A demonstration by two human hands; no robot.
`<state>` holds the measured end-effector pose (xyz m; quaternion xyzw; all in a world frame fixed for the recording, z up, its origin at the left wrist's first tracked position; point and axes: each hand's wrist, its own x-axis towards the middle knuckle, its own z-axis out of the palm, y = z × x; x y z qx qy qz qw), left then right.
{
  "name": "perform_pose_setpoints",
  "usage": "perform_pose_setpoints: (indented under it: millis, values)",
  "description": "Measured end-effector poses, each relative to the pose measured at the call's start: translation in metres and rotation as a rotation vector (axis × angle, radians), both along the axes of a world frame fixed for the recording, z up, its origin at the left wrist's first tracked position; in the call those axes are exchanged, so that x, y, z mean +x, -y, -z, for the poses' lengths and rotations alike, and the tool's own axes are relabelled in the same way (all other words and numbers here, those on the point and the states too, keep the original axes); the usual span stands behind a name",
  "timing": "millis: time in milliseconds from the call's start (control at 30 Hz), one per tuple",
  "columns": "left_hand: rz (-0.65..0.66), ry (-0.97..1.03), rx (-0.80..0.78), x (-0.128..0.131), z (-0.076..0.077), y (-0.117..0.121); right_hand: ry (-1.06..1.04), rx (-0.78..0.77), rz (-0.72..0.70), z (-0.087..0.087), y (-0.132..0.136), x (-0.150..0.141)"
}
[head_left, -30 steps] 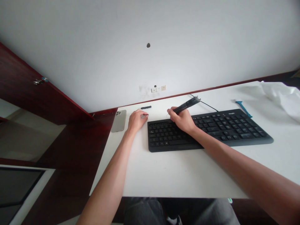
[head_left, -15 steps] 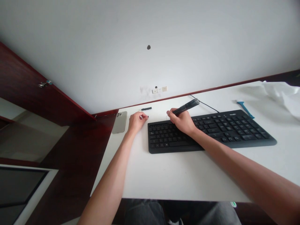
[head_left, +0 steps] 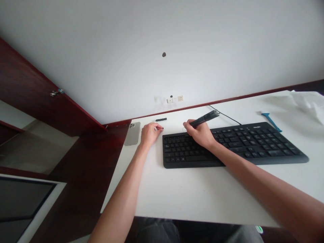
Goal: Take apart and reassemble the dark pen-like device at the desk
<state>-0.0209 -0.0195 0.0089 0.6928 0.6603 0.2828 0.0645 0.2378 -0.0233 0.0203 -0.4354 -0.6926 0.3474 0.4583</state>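
Observation:
A black keyboard (head_left: pixel 253 143) lies on the white table (head_left: pixel 202 192). My right hand (head_left: pixel 199 133) rests on its upper left part, closed around a dark pen-like tool (head_left: pixel 205 118) that points down toward the far edge of the keys. My left hand (head_left: pixel 150 133) sits on the table just left of the keyboard, fingers pinched on a small black piece (head_left: pixel 162 128), perhaps a keycap. A short row of small black pieces (head_left: pixel 161 119) lies behind that hand.
A grey phone (head_left: pixel 132 133) lies face down at the table's left edge. A blue tool (head_left: pixel 271 120) and crumpled white paper (head_left: pixel 307 104) sit at the far right. The keyboard cable (head_left: pixel 225 115) runs back toward the white wall. Dark red cabinets stand left.
The view has shifted slightly, so everything sits a little right and lower in frame. Both hands keep nearly the same places; the left fingers have pinched closer on the small black piece.

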Motion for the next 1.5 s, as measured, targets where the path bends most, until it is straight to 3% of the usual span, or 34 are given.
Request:
perform_pose_setpoints:
  millis: [600, 1067, 1500]
  values:
    - [-0.037, -0.105, -0.017, -0.0011, -0.0030, 0.0004, -0.009, 0.001, -0.003, 0.0003, -0.0011, -0.0009]
    - [-0.022, 0.019, -0.046, 0.0008, 0.0015, -0.0014, -0.019, 0.005, -0.011, -0.0006, -0.0002, -0.0009]
    - [-0.019, -0.055, -0.031, 0.0024, -0.0014, -0.0005, -0.006, 0.003, -0.012, -0.0012, -0.0003, -0.0012]
